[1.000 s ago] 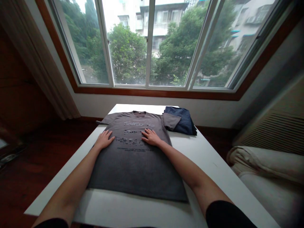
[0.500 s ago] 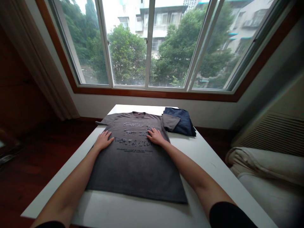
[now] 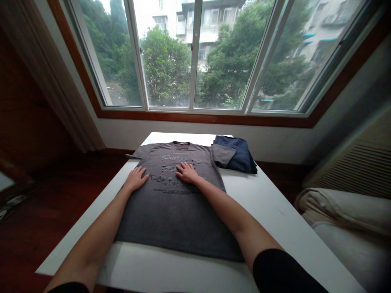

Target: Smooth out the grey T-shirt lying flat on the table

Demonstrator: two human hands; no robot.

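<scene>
A dark grey T-shirt [image 3: 177,219] with printed lettering lies spread flat, its collar pointing to the window. My left hand [image 3: 135,179] rests open on the shirt's left side, fingers stretched away from me. On the lettering near the middle of the chest, my right hand [image 3: 187,172] lies flat with its fingers apart, covering part of the print. Neither hand grips the cloth. The shirt's right sleeve overlaps a folded pair of dark blue jeans or similar denim [image 3: 241,152] at the far right.
The white table [image 3: 269,219] stands below a wide window [image 3: 192,61]. A rolled cream bundle, perhaps bedding [image 3: 345,207], lies to the right. A curtain [image 3: 61,81] hangs at the left, above a dark red wooden floor [image 3: 61,199].
My right hand has slid left across the lettering, from the right of the chest to its middle. My left hand stays at the shirt's left side. The view has shifted slightly.
</scene>
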